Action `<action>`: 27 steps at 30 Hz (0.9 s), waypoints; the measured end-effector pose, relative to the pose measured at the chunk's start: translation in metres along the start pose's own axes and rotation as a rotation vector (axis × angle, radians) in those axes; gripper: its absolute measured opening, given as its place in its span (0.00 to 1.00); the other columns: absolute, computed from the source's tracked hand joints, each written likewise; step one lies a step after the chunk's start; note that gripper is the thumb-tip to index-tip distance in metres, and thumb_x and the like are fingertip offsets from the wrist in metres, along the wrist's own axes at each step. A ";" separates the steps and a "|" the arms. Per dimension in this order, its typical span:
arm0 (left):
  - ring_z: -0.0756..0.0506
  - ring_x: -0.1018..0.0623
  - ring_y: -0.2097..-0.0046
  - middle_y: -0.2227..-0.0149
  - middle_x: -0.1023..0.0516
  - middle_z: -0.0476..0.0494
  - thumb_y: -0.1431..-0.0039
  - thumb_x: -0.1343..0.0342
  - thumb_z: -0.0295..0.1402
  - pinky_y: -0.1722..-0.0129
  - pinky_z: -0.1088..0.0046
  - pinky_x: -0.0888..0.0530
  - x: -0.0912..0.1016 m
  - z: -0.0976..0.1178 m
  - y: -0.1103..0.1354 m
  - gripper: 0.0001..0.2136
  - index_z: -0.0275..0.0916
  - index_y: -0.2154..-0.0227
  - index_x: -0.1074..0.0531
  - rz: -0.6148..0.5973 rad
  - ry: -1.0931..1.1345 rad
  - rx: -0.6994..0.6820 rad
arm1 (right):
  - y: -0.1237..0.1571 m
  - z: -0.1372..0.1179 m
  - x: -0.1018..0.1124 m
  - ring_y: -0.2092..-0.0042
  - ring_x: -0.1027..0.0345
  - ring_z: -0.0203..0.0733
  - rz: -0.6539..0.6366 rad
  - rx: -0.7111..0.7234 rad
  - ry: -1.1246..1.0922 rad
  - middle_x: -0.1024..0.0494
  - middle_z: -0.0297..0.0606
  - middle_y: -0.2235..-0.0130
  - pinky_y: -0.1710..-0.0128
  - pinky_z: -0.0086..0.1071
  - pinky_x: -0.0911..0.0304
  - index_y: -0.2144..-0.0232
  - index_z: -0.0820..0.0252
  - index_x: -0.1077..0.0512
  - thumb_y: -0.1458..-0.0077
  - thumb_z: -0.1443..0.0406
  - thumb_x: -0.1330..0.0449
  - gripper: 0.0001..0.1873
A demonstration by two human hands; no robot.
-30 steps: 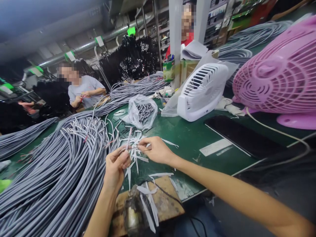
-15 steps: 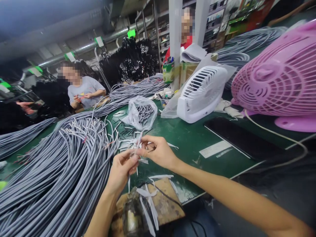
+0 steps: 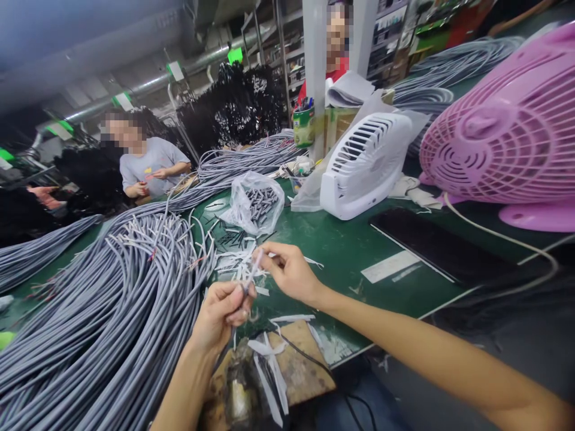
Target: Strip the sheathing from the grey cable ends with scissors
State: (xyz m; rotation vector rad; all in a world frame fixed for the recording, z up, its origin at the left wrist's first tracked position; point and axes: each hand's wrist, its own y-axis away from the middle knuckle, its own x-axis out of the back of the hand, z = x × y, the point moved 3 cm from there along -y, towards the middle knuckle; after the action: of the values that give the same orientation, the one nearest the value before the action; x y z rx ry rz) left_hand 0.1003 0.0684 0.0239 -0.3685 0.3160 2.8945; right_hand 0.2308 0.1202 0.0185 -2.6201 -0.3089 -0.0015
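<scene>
My left hand [image 3: 222,311] is closed around the end of a thin grey cable [image 3: 250,279] that sticks up from its fingers. My right hand [image 3: 290,272] pinches the tip of that same cable just above and to the right. Both hands hover over the green table [image 3: 345,245], above a scatter of white strips [image 3: 236,263]. A big heap of grey cables [image 3: 103,305] lies to the left of my hands. A clear bag of small dark sleeves [image 3: 257,203] sits just beyond them.
A white fan [image 3: 366,164] and a pink fan [image 3: 507,129] stand at the right, with a black flat slab [image 3: 438,242] before them. A wooden block with a tool [image 3: 269,374] sits at the near edge. Two other people work across the table.
My hands have drawn slightly apart: the left dropped a little towards me while the right stayed up, and the cable end between them now tilts to the right.
</scene>
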 end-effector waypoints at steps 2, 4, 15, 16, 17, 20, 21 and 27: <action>0.61 0.48 0.85 0.86 0.35 0.49 0.65 0.33 0.41 0.86 0.82 0.54 -0.002 0.000 0.002 0.15 0.31 0.80 0.23 -0.010 -0.053 -0.016 | -0.002 0.007 -0.001 0.77 0.44 0.31 0.027 -0.101 -0.061 0.33 0.33 0.78 0.78 0.24 0.47 0.77 0.62 0.31 0.51 0.62 0.47 0.10; 0.60 0.46 0.85 0.85 0.33 0.49 0.66 0.33 0.40 0.86 0.82 0.53 -0.002 0.001 0.002 0.15 0.33 0.78 0.21 0.050 -0.073 -0.066 | -0.003 0.009 0.000 0.76 0.43 0.30 0.060 -0.144 -0.110 0.31 0.34 0.75 0.79 0.24 0.47 0.75 0.63 0.30 0.56 0.63 0.44 0.08; 0.57 0.38 0.88 0.86 0.32 0.52 0.67 0.34 0.39 0.91 0.82 0.44 0.007 0.002 -0.005 0.14 0.32 0.81 0.26 0.401 -0.052 -0.246 | 0.006 -0.017 0.005 0.78 0.45 0.30 0.005 -0.029 -0.181 0.32 0.33 0.77 0.80 0.26 0.48 0.76 0.61 0.30 0.53 0.55 0.42 0.14; 0.57 0.39 0.89 0.86 0.32 0.52 0.67 0.34 0.40 0.92 0.83 0.44 0.007 0.002 -0.005 0.15 0.32 0.81 0.27 0.409 -0.040 -0.253 | 0.006 -0.017 0.005 0.78 0.45 0.30 0.012 -0.020 -0.170 0.32 0.33 0.77 0.80 0.26 0.49 0.76 0.61 0.30 0.52 0.55 0.42 0.14; 0.57 0.39 0.89 0.85 0.32 0.53 0.67 0.34 0.41 0.92 0.83 0.45 0.007 0.003 -0.006 0.16 0.33 0.81 0.29 0.414 -0.027 -0.255 | 0.006 -0.017 0.005 0.78 0.45 0.30 0.016 -0.014 -0.162 0.32 0.33 0.77 0.80 0.26 0.49 0.76 0.61 0.29 0.52 0.55 0.42 0.14; 0.58 0.38 0.90 0.83 0.30 0.54 0.66 0.34 0.44 0.93 0.84 0.47 0.009 0.005 -0.006 0.19 0.36 0.80 0.35 0.445 0.017 -0.268 | 0.005 -0.015 0.005 0.78 0.45 0.30 0.017 -0.024 -0.149 0.32 0.33 0.77 0.80 0.26 0.49 0.76 0.60 0.29 0.51 0.54 0.43 0.14; 0.58 0.39 0.90 0.82 0.29 0.54 0.65 0.35 0.45 0.93 0.84 0.47 0.010 0.007 -0.006 0.19 0.36 0.79 0.36 0.452 0.023 -0.273 | 0.005 -0.015 0.006 0.79 0.46 0.30 0.018 -0.031 -0.149 0.32 0.32 0.77 0.81 0.26 0.49 0.76 0.60 0.29 0.51 0.54 0.43 0.14; 0.56 0.36 0.85 0.84 0.30 0.51 0.68 0.33 0.40 0.87 0.81 0.41 0.012 0.019 -0.001 0.17 0.32 0.77 0.27 0.309 -0.242 -0.171 | 0.003 -0.011 0.011 0.78 0.46 0.30 0.077 -0.067 -0.088 0.32 0.34 0.76 0.80 0.26 0.49 0.75 0.62 0.29 0.51 0.56 0.43 0.14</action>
State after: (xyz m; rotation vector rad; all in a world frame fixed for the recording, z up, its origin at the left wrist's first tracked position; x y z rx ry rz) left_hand 0.0850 0.0755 0.0382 0.0106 0.0910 3.2356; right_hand 0.2427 0.1143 0.0273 -2.7023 -0.2414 0.1326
